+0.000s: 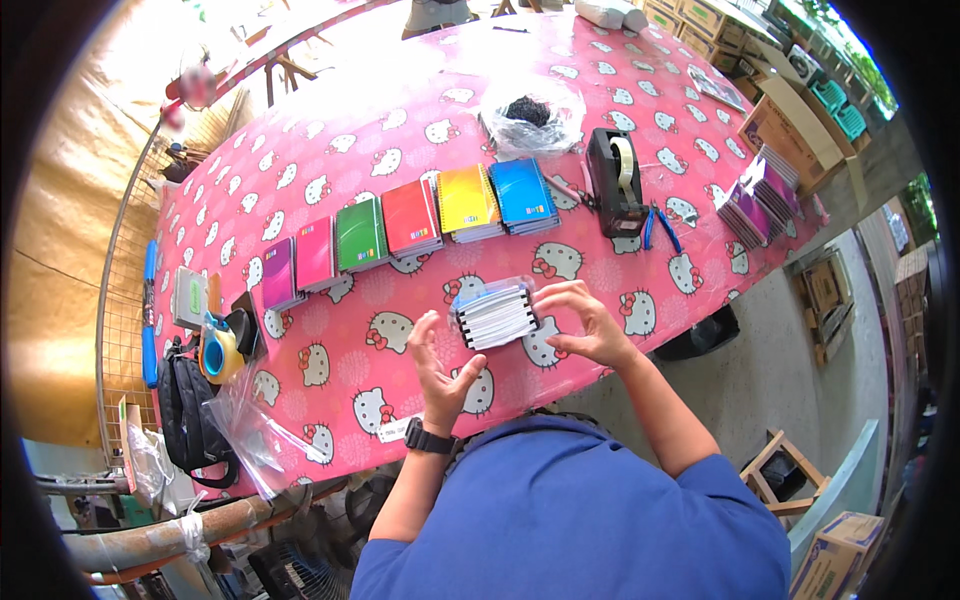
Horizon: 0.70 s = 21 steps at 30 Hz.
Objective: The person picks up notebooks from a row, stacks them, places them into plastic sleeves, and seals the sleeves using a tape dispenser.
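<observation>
Center of frame, slightly low: small stack of spiral notebooks [495, 314] in a clear plastic bag, white page edges facing the camera, dark spiral binding along the left side, bluish cover on top, lying on the pink cartoon-cat tabletop [330, 150]. Right hand [583, 325] is at the stack's right end, fingertips on the bag edge, fingers curled, gripping or pinching the plastic; exact grip hard to tell. Left hand [437, 365] sits just lower left of the stack, open, fingers spread, not touching it; black wristwatch [430, 438] on that wrist. Above the stack, a curved row of notebook piles [400, 225]: purple, pink, green, red, yellow, blue from left to right. Upper center: clear bag with dark contents [530, 115]. Right of the blue pile: black tape dispenser [615, 180], blue-handled pliers [658, 228] just beside it. Far right edge of tabletop: more bagged notebook packs [755, 200]. Left edge: blue tape gun [218, 350], black bag [190, 410], loose clear plastic bags [250, 430]. Person wears a blue shirt [580, 520], bottom center.
</observation>
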{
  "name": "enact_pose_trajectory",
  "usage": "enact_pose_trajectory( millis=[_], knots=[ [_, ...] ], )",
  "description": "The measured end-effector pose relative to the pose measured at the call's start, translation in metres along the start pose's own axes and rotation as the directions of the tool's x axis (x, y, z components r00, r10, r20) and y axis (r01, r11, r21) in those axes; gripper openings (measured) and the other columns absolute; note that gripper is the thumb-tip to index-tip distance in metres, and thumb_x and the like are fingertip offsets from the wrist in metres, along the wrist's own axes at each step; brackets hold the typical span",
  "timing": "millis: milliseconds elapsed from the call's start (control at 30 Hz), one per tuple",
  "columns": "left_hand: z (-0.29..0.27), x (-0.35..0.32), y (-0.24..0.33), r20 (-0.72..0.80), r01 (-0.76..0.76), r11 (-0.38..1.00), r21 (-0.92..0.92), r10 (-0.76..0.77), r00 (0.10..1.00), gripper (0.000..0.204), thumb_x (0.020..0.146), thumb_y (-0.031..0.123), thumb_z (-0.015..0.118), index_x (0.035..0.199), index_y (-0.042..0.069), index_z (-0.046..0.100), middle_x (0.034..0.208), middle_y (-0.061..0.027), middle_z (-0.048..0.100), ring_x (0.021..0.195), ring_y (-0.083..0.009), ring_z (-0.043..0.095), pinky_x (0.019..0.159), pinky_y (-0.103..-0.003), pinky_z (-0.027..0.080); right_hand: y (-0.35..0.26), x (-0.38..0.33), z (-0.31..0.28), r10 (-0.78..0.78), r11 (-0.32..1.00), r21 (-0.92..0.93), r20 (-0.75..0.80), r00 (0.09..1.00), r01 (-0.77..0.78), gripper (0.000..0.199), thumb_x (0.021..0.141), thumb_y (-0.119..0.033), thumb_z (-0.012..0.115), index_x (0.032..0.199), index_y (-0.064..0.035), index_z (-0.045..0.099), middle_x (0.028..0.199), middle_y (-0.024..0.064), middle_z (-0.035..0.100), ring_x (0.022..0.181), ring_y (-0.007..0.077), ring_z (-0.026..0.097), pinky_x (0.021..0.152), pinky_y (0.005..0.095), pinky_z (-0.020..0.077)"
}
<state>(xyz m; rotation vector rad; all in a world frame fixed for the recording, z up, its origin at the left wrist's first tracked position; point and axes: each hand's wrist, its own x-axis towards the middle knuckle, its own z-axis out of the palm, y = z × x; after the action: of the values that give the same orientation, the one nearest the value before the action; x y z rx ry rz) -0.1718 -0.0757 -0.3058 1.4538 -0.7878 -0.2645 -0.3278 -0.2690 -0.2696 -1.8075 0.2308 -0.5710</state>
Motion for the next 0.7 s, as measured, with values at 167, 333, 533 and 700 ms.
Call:
enact_pose_trajectory(
  millis=[167,333,533,700],
  knots=[
    [0.002,-0.002,0.012,0.233,-0.24,0.932,0.271,0.179,0.956,0.067,0.073,0.02,0.07,0.131,0.003,0.042,0.138,-0.0155,0.038,0.133,-0.0347,0.026,0.109,-0.044,0.023,-0.01,0.014,0.007,-0.132,0.92,-0.33,0.254,0.958,0.214,0.055,0.059,-0.002,0.062,0.111,-0.0174,0.064,0.128,-0.0008,0.053,0.123,0.0267,0.037,0.104,0.0403,0.0282],
    [-0.016,0.011,0.012,0.48,-0.407,0.814,0.415,0.184,0.858,0.073,0.068,0.018,0.069,0.135,0.013,0.042,0.142,-0.0094,0.036,0.137,-0.0366,0.018,0.109,-0.051,0.018,-0.008,0.025,0.006,-0.084,0.842,-0.444,0.451,0.889,0.305,0.069,0.054,-0.003,0.063,0.116,-0.0307,0.062,0.143,-0.0001,0.038,0.134,0.0339,0.022,0.107,0.0531,0.0197],
    [-0.019,0.043,0.032,0.675,-0.487,0.725,0.487,0.042,0.737,0.075,0.064,0.017,0.069,0.134,0.024,0.043,0.143,0.0009,0.035,0.139,-0.0354,0.011,0.108,-0.058,0.009,-0.002,0.037,0.016,-0.031,0.847,-0.442,0.513,0.858,0.294,0.069,0.055,-0.005,0.062,0.116,-0.038,0.06,0.151,-0.0033,0.02,0.138,0.0366,0.011,0.108,0.0584,0.0098],
    [-0.011,0.042,0.029,0.669,-0.456,0.715,0.53,-0.022,0.743,0.075,0.063,0.017,0.068,0.133,0.028,0.044,0.145,0.0017,0.03,0.138,-0.0322,0.014,0.106,-0.063,0.01,0.001,0.038,0.011,-0.098,0.987,-0.063,0.486,0.868,0.147,0.063,0.06,-0.022,0.069,0.121,-0.03,0.059,0.149,0.0073,0.023,0.138,0.035,0.01,0.111,0.0512,0.0037]
  ],
)
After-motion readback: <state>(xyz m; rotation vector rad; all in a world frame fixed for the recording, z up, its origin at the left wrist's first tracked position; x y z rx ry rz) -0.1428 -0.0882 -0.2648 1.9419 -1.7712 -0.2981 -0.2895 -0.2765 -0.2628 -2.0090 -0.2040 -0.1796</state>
